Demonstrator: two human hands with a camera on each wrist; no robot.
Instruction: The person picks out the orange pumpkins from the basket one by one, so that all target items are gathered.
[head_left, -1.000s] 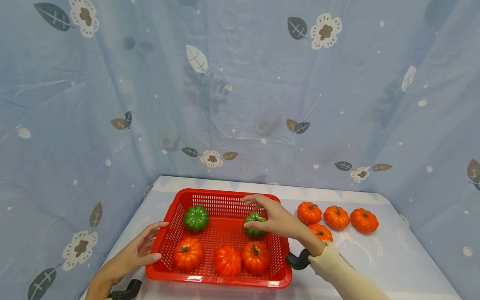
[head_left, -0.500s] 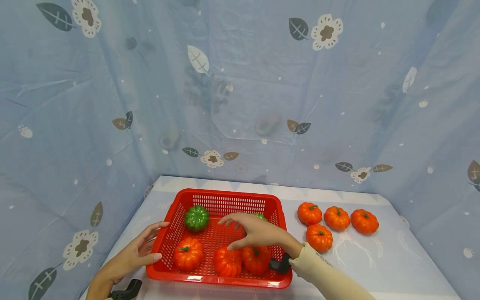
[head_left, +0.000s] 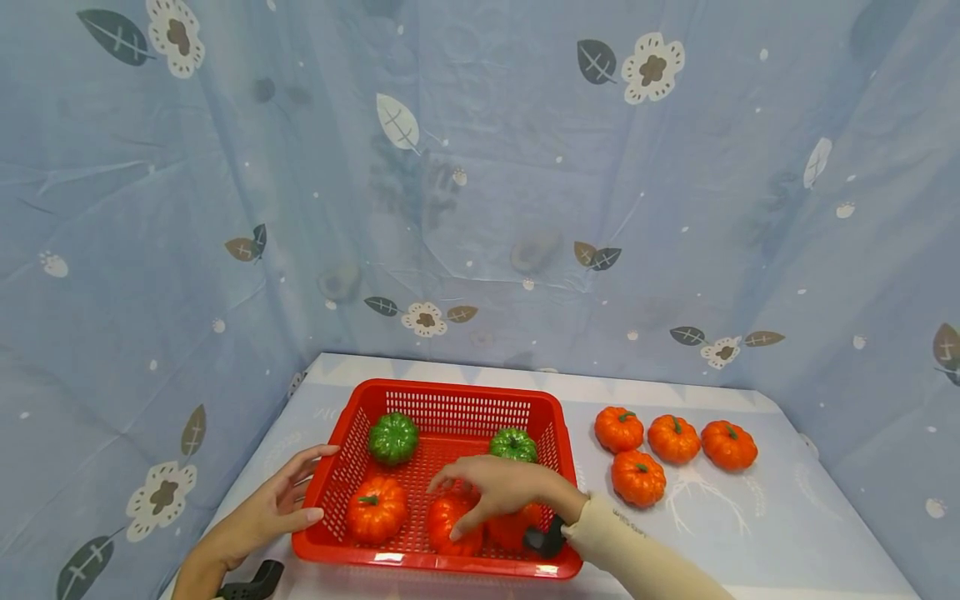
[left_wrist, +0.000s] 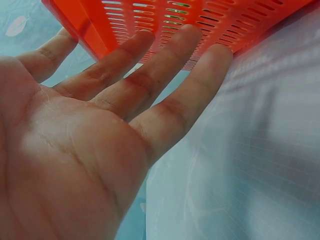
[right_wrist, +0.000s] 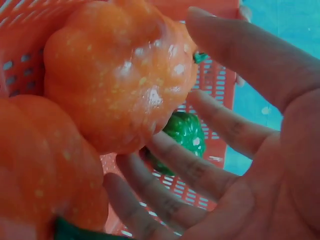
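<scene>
Hangs behind everything: blue printed curtain (head_left: pixel 495 167). Below, pale bench (head_left: pixel 720 533), with four orange pumpkins (head_left: pixel 637 478) to the right of red basket (head_left: pixel 435 564). At basket's left rim, left hand (head_left: pixel 270 508), fingers spread, resting there, gripping nothing. Inside, right hand (head_left: pixel 498 487), now lower and nearer the front than moments ago, with right-hand green pumpkin (head_left: pixel 513 444) back in view. Reads as reach settling on middle orange pumpkin (head_left: pixel 443 520), between two other orange pumpkins (head_left: pixel 377 510) in basket's front row. Thumb and fingers apart around it; cannot tell how firm any contact. Looks glossy, ribbed, yellow-flecked; probably turned sideways, small green stem (right_wrist: pixel 200 57) at wrist view's edge.
</scene>
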